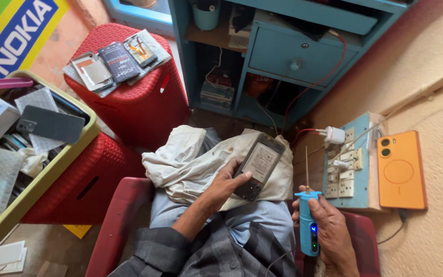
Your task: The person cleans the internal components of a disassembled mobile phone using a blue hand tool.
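Observation:
My left hand holds an opened dark phone body tilted over a crumpled white cloth on my lap. Its inside faces up, with a pale rectangular panel showing. My right hand grips a light blue pen-shaped electric tool upright, its thin metal tip pointing up and small lights glowing on the handle. The tool stands to the right of the phone, apart from it.
A socket board with a white charger and an orange phone lie at right. Red plastic stools carry phone parts. A yellow-green tray of parts sits left. A blue cabinet stands ahead.

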